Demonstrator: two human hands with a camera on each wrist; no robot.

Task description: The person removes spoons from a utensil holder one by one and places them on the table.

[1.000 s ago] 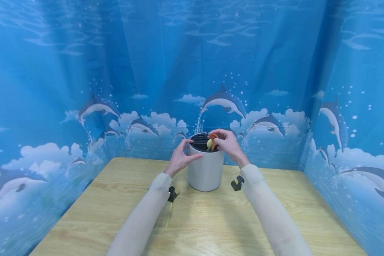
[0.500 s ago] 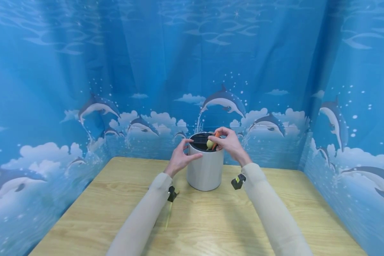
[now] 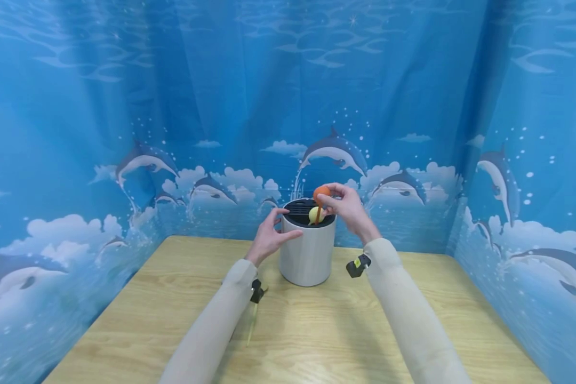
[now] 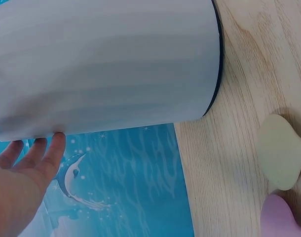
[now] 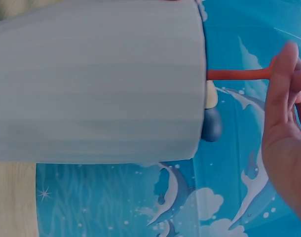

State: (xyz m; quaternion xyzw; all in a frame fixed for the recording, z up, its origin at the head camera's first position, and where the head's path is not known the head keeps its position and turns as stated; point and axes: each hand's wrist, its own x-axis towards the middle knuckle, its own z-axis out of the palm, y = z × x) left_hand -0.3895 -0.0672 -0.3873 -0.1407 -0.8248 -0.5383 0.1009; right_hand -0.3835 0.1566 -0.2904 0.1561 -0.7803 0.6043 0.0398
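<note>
So from my head camera, I've got my left hand (image 3: 270, 237) spread against the upper side of a white cylindrical utensil holder (image 3: 307, 258) with a black slotted top (image 3: 300, 207). My right hand (image 3: 348, 210) is pinching an orange utensil with a rounded head (image 3: 322, 193), its handle pointing down into the opening, right beside a pale yellow rounded utensil head (image 3: 313, 215). Left wrist view: my fingertips touch the holder's side, fingers fairly straight, and a pale green rounded utensil head (image 4: 280, 152) plus a light purple one (image 4: 276, 217) lie on the wood-grain table (image 4: 200, 182), both partly out of frame. Right wrist view: orange handle at the holder's mouth, fingers closed on its upper part, with a dark blue-grey rounded head (image 5: 212, 125) poking out near the yellow one. I'd call this the lining-up step, orange one partly in. My guess is the next move calls for keeping it upright and clear of its yellow neighbour, left hand steadying.
</note>
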